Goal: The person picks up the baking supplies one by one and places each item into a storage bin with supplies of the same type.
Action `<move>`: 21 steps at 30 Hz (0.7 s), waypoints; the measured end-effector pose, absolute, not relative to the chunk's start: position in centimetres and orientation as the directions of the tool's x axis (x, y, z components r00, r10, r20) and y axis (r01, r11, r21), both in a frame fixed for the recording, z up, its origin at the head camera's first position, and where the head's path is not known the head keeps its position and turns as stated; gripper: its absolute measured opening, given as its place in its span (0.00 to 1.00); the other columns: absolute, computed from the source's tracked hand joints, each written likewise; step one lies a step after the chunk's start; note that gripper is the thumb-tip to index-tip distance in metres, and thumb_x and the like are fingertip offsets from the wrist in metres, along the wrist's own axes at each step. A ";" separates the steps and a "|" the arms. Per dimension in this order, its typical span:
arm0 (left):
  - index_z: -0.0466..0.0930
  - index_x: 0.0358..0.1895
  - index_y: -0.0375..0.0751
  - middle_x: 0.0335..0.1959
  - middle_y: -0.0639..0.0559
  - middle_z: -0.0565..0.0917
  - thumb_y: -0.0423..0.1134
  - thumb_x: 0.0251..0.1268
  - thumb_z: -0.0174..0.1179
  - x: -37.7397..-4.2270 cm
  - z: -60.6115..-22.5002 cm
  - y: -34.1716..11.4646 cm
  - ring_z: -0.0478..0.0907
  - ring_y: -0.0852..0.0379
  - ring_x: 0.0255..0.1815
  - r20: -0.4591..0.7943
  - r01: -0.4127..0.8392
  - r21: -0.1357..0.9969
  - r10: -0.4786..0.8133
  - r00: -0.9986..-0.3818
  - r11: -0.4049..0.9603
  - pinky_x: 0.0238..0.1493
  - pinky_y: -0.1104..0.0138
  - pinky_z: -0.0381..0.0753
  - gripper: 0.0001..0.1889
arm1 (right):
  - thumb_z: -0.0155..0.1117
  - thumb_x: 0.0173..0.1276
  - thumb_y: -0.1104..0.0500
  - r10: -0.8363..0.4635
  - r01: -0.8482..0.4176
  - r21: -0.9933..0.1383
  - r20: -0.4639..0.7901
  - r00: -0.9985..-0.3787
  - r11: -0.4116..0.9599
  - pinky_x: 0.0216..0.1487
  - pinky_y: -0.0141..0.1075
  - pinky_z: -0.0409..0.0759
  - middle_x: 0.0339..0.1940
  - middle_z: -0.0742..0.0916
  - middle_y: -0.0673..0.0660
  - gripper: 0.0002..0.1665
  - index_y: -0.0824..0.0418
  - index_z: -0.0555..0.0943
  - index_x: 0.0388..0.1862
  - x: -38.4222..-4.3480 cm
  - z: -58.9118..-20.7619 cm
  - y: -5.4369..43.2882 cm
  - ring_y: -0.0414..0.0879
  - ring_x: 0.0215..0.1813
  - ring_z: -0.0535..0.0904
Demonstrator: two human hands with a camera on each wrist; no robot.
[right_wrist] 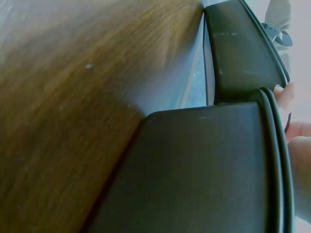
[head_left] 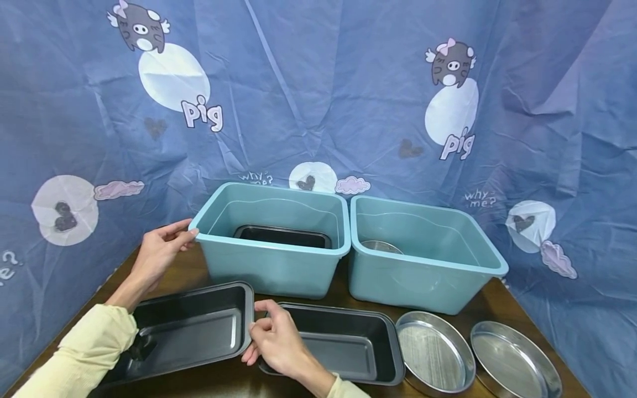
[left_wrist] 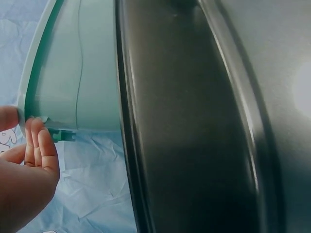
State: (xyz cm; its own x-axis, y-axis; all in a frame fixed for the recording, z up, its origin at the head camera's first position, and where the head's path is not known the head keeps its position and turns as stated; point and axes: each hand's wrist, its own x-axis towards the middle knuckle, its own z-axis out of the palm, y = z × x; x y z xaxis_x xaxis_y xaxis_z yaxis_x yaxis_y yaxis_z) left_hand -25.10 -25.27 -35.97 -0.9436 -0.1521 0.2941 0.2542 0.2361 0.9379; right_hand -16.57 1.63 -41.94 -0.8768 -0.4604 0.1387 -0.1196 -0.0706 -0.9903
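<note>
In the head view, my left hand [head_left: 158, 251] pinches the front left corner of the left teal bin [head_left: 269, 270], thumb and fingers on either side of its rim. My right hand [head_left: 280, 338] grips the right end of a dark loaf pan [head_left: 199, 331], which tilts up in front of that bin. The left sleeve covers part of this pan's left side. Another dark loaf pan [head_left: 343, 345] lies on the table just beyond my right hand. Inside the left bin sits one more dark pan [head_left: 283, 236]. The left wrist view shows the held pan [left_wrist: 184, 116] close up.
Beside the left bin stands a right teal bin [head_left: 408, 284] with a round metal pan [head_left: 382, 246] inside. Two round metal pans [head_left: 434, 354] lie at the right of the brown wooden table [right_wrist: 63, 136]. A blue printed cloth [head_left: 308, 83] hangs behind everything.
</note>
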 end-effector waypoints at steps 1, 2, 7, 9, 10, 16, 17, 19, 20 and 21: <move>0.69 0.69 0.19 0.32 0.71 0.82 0.35 0.78 0.59 -25.1 -36.0 -25.3 0.79 0.72 0.33 0.294 0.254 0.938 -0.153 -0.943 0.236 0.38 0.78 0.79 0.26 | 0.52 0.72 0.73 -0.458 -0.123 -0.990 0.141 -0.877 -0.070 0.21 0.30 0.82 0.27 0.86 0.58 0.21 0.73 0.70 0.63 -16.6 -41.9 1.6 0.39 0.18 0.80; 0.69 0.69 0.19 0.32 0.71 0.82 0.35 0.78 0.59 -25.1 -36.0 -25.3 0.79 0.72 0.33 0.292 0.252 0.939 -0.155 -0.944 0.236 0.37 0.78 0.79 0.26 | 0.52 0.73 0.73 -0.456 -0.125 -0.990 0.144 -0.878 -0.071 0.20 0.29 0.82 0.27 0.86 0.59 0.21 0.73 0.70 0.63 -16.6 -41.9 1.7 0.39 0.18 0.80; 0.70 0.69 0.20 0.32 0.69 0.82 0.37 0.78 0.59 -25.1 -35.9 -25.3 0.79 0.71 0.33 0.279 0.239 0.942 -0.157 -0.947 0.235 0.37 0.77 0.80 0.26 | 0.53 0.74 0.72 -0.427 -0.154 -0.986 0.167 -0.889 -0.065 0.20 0.28 0.81 0.27 0.86 0.64 0.19 0.74 0.70 0.63 -16.6 -41.6 1.9 0.39 0.17 0.80; 0.70 0.69 0.20 0.32 0.68 0.82 0.37 0.78 0.59 -25.1 -35.9 -25.2 0.79 0.71 0.33 0.275 0.235 0.943 -0.155 -0.949 0.237 0.37 0.78 0.80 0.26 | 0.52 0.74 0.72 -0.415 -0.164 -0.984 0.175 -0.893 -0.063 0.20 0.28 0.81 0.26 0.86 0.64 0.19 0.74 0.70 0.62 -16.7 -41.5 2.1 0.39 0.17 0.80; 0.70 0.69 0.20 0.32 0.68 0.82 0.37 0.78 0.59 -25.1 -35.9 -25.2 0.79 0.72 0.33 0.273 0.232 0.943 -0.154 -0.950 0.239 0.36 0.78 0.80 0.26 | 0.52 0.74 0.72 -0.409 -0.168 -0.984 0.178 -0.895 -0.061 0.20 0.28 0.81 0.25 0.86 0.63 0.19 0.74 0.70 0.62 -16.7 -41.5 2.2 0.39 0.17 0.80; 0.69 0.70 0.20 0.32 0.66 0.82 0.37 0.79 0.59 -25.0 -36.0 -25.3 0.78 0.72 0.33 0.267 0.224 0.941 -0.149 -0.952 0.253 0.37 0.77 0.79 0.26 | 0.52 0.75 0.71 -0.394 -0.172 -0.983 0.181 -0.901 -0.056 0.21 0.29 0.82 0.24 0.85 0.57 0.21 0.73 0.69 0.64 -16.8 -41.1 2.6 0.40 0.18 0.80; 0.69 0.70 0.20 0.33 0.66 0.82 0.37 0.79 0.59 -25.0 -36.0 -25.3 0.78 0.72 0.33 0.266 0.223 0.942 -0.149 -0.953 0.252 0.37 0.77 0.79 0.26 | 0.52 0.75 0.71 -0.392 -0.174 -0.983 0.183 -0.901 -0.057 0.21 0.29 0.82 0.24 0.85 0.57 0.21 0.74 0.69 0.65 -16.8 -41.1 2.7 0.40 0.18 0.80; 0.69 0.70 0.20 0.33 0.66 0.82 0.37 0.79 0.59 -25.0 -35.9 -25.3 0.78 0.71 0.33 0.264 0.225 0.944 -0.147 -0.953 0.242 0.37 0.77 0.79 0.26 | 0.52 0.75 0.72 -0.388 -0.184 -0.981 0.191 -0.902 -0.056 0.22 0.29 0.82 0.24 0.85 0.58 0.21 0.74 0.69 0.65 -16.9 -40.9 2.9 0.40 0.18 0.80; 0.69 0.70 0.20 0.33 0.66 0.82 0.37 0.79 0.59 -25.0 -35.9 -25.4 0.78 0.71 0.33 0.264 0.225 0.944 -0.145 -0.954 0.240 0.37 0.77 0.80 0.26 | 0.52 0.75 0.72 -0.387 -0.186 -0.981 0.194 -0.902 -0.058 0.22 0.29 0.82 0.24 0.85 0.58 0.21 0.74 0.69 0.65 -16.9 -40.8 3.0 0.40 0.18 0.80; 0.69 0.70 0.20 0.33 0.66 0.82 0.37 0.79 0.59 -25.0 -35.9 -25.4 0.78 0.71 0.34 0.264 0.225 0.945 -0.145 -0.954 0.239 0.37 0.77 0.80 0.27 | 0.51 0.75 0.72 -0.385 -0.190 -0.980 0.198 -0.901 -0.058 0.22 0.29 0.82 0.24 0.86 0.59 0.21 0.74 0.69 0.65 -17.0 -40.8 3.1 0.39 0.18 0.80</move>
